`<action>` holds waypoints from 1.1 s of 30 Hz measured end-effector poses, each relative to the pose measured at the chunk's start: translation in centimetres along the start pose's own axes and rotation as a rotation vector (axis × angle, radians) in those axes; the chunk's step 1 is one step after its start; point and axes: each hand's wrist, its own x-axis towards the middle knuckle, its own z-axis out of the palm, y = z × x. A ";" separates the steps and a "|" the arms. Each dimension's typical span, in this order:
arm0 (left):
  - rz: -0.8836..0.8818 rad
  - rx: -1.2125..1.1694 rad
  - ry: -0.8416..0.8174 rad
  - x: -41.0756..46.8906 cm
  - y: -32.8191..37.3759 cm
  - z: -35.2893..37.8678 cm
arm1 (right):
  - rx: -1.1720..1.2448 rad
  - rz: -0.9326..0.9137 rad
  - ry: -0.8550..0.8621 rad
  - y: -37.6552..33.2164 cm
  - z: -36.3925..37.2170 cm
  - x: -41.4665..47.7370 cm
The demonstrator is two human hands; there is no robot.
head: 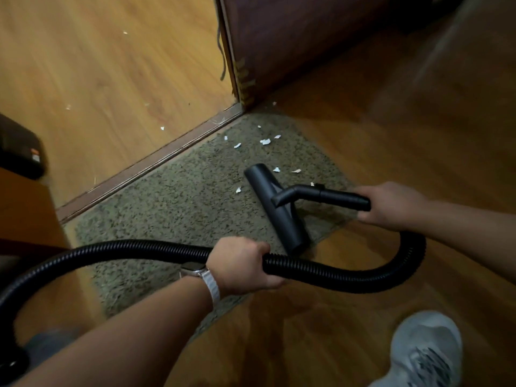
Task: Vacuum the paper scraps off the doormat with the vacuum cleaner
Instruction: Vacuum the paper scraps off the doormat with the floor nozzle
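Note:
A shaggy olive-grey doormat (173,202) lies on the wooden floor beside a threshold strip. Several white paper scraps (265,141) lie on its far right part, more just beyond the nozzle. The black floor nozzle (275,208) of the vacuum cleaner rests on the mat's right side. My right hand (391,205) grips the black tube (335,197) behind the nozzle. My left hand (245,265), with a watch on the wrist, holds the black ribbed hose (349,277), which loops from the tube round to the lower left.
A dark wooden door (293,43) stands open at the mat's far corner. The metal threshold strip (156,160) runs diagonally; a few scraps lie on the lighter floor beyond it. A dark object (19,149) sits at the left edge. My grey shoe (424,353) is bottom right.

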 end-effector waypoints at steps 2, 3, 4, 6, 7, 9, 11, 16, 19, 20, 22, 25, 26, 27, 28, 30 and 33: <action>-0.012 -0.015 0.015 0.0 -0.1 -0.1 | 0.005 0.033 0.017 0.2 0.1 -0.4; -0.018 -0.024 0.022 -0.1 -0.2 -0.2 | 0.005 0.048 0.032 0.2 0.1 -0.5; -0.018 -0.030 0.027 -0.1 -0.1 -0.2 | 0.004 0.058 0.043 0.4 0.1 -0.7; -0.016 -0.031 0.032 -0.1 0.0 -0.1 | -0.002 0.077 0.048 0.6 0.2 -0.9; -0.016 -0.030 0.032 -0.1 0.0 -0.1 | -0.004 0.089 0.047 0.6 0.2 -0.9; -0.016 -0.035 0.028 -0.2 0.0 -0.2 | 0.003 0.095 0.033 0.7 0.3 -1.1; -0.011 -0.029 0.026 -0.2 -0.1 -0.3 | 0.000 0.072 0.013 0.5 0.6 -1.1; 0.028 -0.015 0.002 -0.5 -0.1 -0.4 | -0.107 -0.061 -0.064 -1.0 1.4 -1.4; 0.037 -0.018 0.002 -0.3 -0.1 -0.6 | -0.129 -0.076 -0.068 -1.1 1.6 -1.4; 0.034 -0.014 0.003 -0.2 0.0 -0.6 | -0.128 -0.060 -0.059 -0.9 1.5 -1.4; 0.022 -0.012 0.006 -0.1 0.1 -0.6 | -0.112 -0.017 -0.035 -0.1 1.2 -1.5; 0.015 -0.021 0.023 0.1 0.3 -0.6 | -0.083 0.075 0.011 1.1 0.6 -2.0; 0.013 -0.028 0.025 0.1 0.4 -0.6 | -0.075 0.097 0.014 1.4 0.6 -2.0; 0.012 -0.035 0.028 0.1 0.5 -0.6 | -0.068 0.112 0.014 1.6 0.5 -2.0; 0.011 -0.038 0.029 0.2 0.5 -0.5 | -0.062 0.122 0.013 1.7 0.6 -2.0; 0.011 -0.035 0.026 0.1 0.4 -0.5 | -0.049 0.116 0.005 1.3 0.9 -1.8; 0.013 -0.024 0.011 -0.1 0.2 -0.6 | -0.048 0.052 -0.026 0.2 1.5 -1.4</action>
